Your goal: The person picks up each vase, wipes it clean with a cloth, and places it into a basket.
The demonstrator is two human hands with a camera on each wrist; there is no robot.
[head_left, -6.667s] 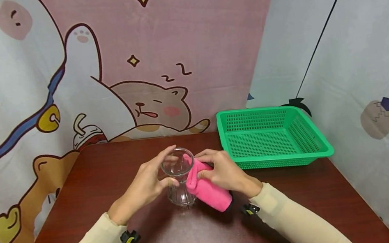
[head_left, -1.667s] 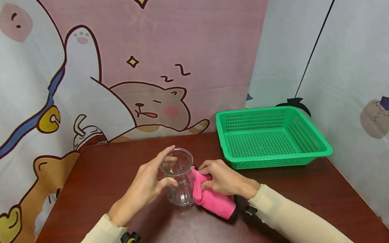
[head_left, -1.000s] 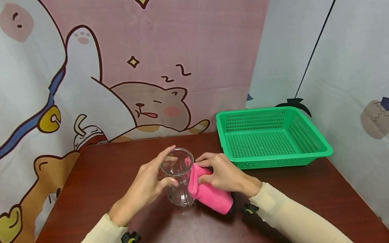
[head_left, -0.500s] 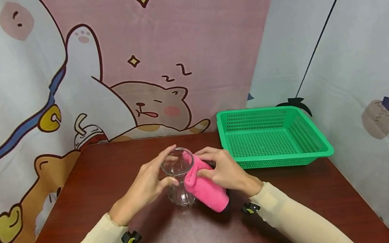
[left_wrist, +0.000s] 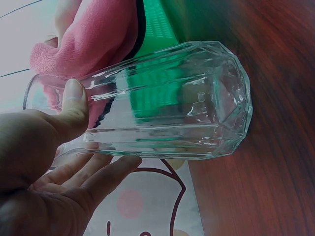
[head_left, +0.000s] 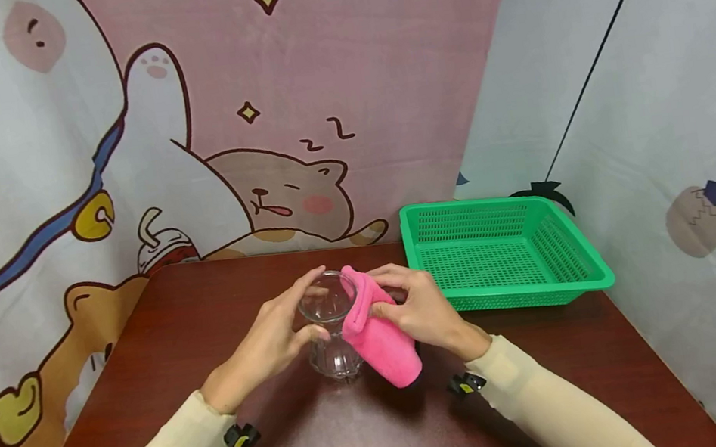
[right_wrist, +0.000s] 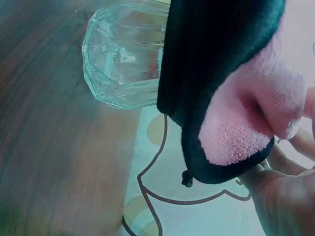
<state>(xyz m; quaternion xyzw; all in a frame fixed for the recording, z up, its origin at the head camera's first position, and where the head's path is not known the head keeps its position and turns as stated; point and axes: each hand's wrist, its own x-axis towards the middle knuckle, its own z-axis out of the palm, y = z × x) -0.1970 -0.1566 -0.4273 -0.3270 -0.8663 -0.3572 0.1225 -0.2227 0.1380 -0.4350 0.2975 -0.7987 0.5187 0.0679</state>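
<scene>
A clear glass vase (head_left: 336,360) with a wide round rim and a faceted base stands upright on the table. My left hand (head_left: 269,337) grips it around the neck from the left, thumb in front and fingers behind. In my right hand (head_left: 424,312) is a folded pink cloth (head_left: 386,349), pinched between thumb and fingers and held against the vase's right side at the rim. A black underside of the cloth (right_wrist: 216,44) shows in the right wrist view and covers the vase's upper part there. The left wrist view shows the glass vase (left_wrist: 167,108) with nothing inside.
A green plastic basket (head_left: 512,293) with perforated walls stands at the table's back right, just beyond the right hand. The dark red-brown wooden table (head_left: 218,304) ends at a cartoon-printed curtain (head_left: 408,94) behind and at both sides.
Over the last two seconds my right hand has moved the pink cloth up along the vase's right side, from below the rim to level with it. The left hand and vase stay put.
</scene>
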